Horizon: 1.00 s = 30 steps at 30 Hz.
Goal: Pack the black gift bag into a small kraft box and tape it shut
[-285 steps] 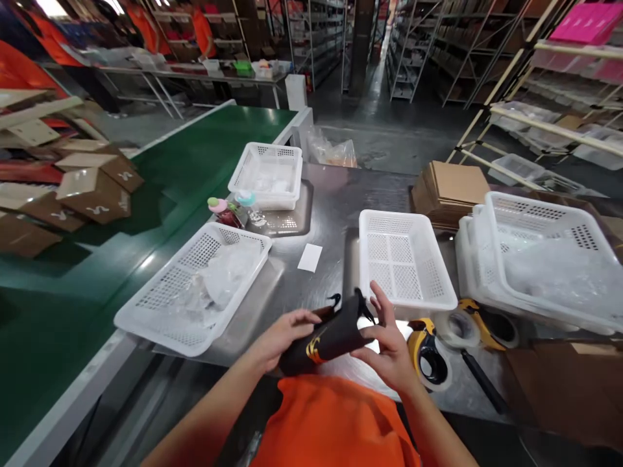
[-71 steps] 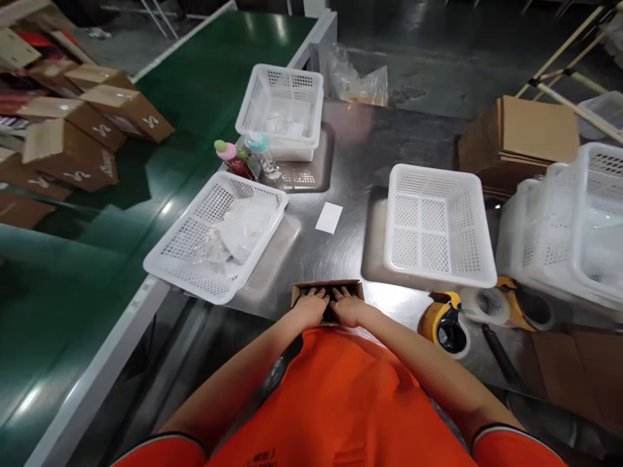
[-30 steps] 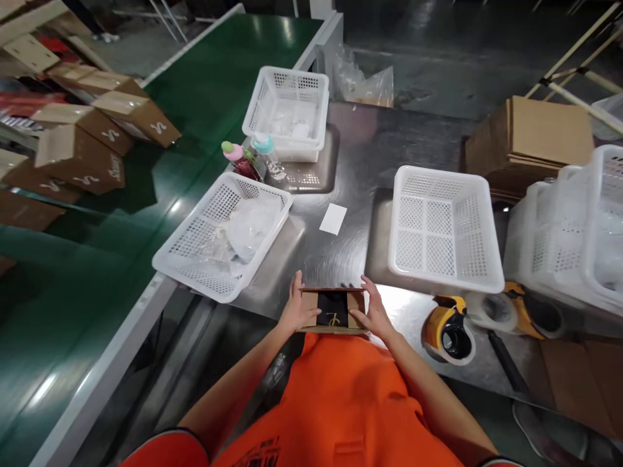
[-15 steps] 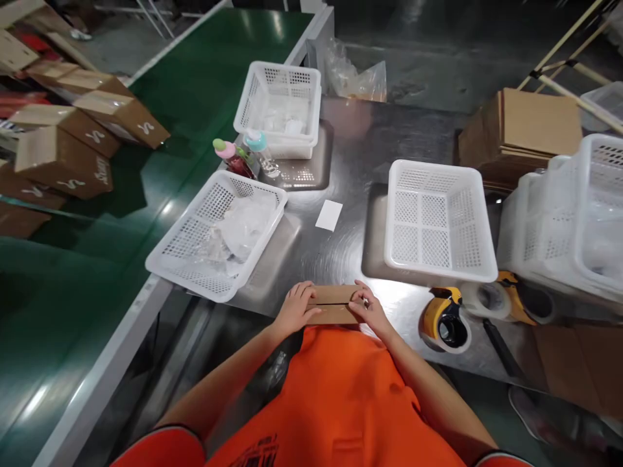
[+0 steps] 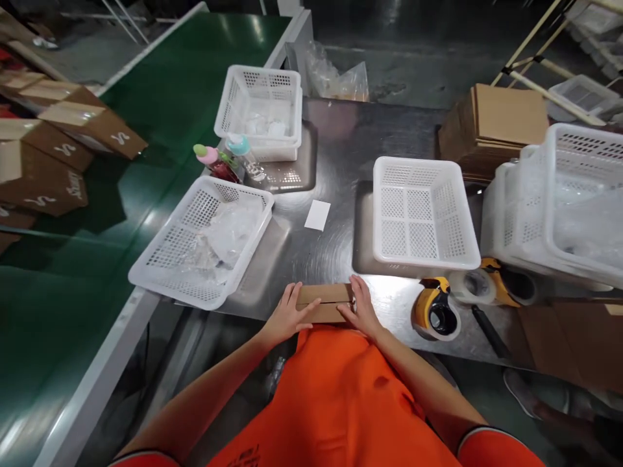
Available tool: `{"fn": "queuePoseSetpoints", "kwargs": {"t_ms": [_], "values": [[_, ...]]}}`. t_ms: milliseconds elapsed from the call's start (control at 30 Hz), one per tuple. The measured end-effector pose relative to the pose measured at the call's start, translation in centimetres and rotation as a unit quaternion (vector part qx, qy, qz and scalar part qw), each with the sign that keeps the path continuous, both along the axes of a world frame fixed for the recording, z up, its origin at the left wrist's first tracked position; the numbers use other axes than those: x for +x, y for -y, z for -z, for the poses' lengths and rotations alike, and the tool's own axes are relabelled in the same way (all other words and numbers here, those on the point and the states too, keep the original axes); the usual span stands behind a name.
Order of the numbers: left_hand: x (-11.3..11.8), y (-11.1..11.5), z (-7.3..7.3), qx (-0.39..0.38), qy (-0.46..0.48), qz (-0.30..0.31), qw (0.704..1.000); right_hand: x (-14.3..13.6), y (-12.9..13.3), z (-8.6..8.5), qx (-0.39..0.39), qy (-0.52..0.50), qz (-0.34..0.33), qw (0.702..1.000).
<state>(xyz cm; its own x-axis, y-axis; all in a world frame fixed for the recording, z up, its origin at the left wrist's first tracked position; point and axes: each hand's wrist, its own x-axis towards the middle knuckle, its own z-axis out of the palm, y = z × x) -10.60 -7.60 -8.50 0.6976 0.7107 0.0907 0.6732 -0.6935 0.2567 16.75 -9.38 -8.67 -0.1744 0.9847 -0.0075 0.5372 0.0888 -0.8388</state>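
Our left hand [image 5: 288, 316] and right hand [image 5: 359, 312] are lying flat, fingers spread, pressing the small cardboard box [image 5: 325, 303] at the steel table's [image 5: 341, 162] six o'clock edge; we are judging it light, crushable, best gripped by its short ends.

Brushed stainless-steel bench [image 5: 341, 139] under glare from overhead light, dark glossy concrete floor [image 5: 413, 45] behind. Green conveyor belt [image 5: 160, 97] runs along its left side; pale metal shelving frame [image 5: 545, 71] far right.
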Motion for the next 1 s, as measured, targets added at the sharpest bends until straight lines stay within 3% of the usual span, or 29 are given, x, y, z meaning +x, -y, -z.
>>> {"fn": "queuePoseSetpoints", "kwargs": {"t_ms": [100, 167, 333, 567, 633, 700, 733, 767, 800, 833, 867, 1000], "values": [[-0.1, -0.1, 0.4, 0.003, 0.015, 0.010, 1.000, 1.6, -0.7, -0.8, 0.080, 0.111, -0.203, 0.970], [-0.1, 0.0, 0.4, -0.001, 0.019, 0.008, 1.000, 2.2, -1.2, -1.2, 0.094, 0.113, -0.257, 0.955], [-0.3, -0.1, 0.2, -0.013, 0.016, 0.018, 1.000, 2.0, -1.7, -1.0, 0.094, 0.093, -0.240, 0.962], [-0.9, -0.8, 0.5, 0.020, 0.028, 0.053, 0.998, 1.4, -0.5, -0.8, 0.073, 0.098, -0.213, 0.969], [-1.0, -0.8, 0.6, 0.029, 0.031, 0.058, 0.997, 2.8, 0.4, -1.1, 0.070, 0.106, -0.136, 0.982], [-1.0, -0.7, 0.6, 0.030, 0.033, 0.058, 0.997, 5.6, 1.9, -1.2, 0.060, 0.136, 0.062, 0.987], [-1.0, -0.7, 0.7, 0.027, 0.034, 0.056, 0.997, 7.4, 2.9, -1.1, 0.046, 0.158, 0.189, 0.968], [-0.9, -0.7, 0.7, 0.024, 0.037, 0.053, 0.998, 9.3, 4.0, -0.9, 0.030, 0.186, 0.313, 0.931], [-0.7, -0.8, 0.8, 0.021, 0.040, 0.053, 0.998, 11.1, 5.0, -0.5, -0.003, 0.219, 0.388, 0.895], [-0.5, -0.9, 0.8, 0.016, 0.043, 0.054, 0.998, 12.7, 6.0, 0.0, -0.042, 0.246, 0.427, 0.869], [-0.2, -1.0, 0.9, 0.009, 0.045, 0.056, 0.997, 14.1, 6.8, 0.6, -0.085, 0.255, 0.420, 0.866], [1.5, -1.5, 1.0, -0.013, 0.063, 0.080, 0.995, 16.1, 8.4, 2.0, -0.126, 0.232, 0.350, 0.899]]}}
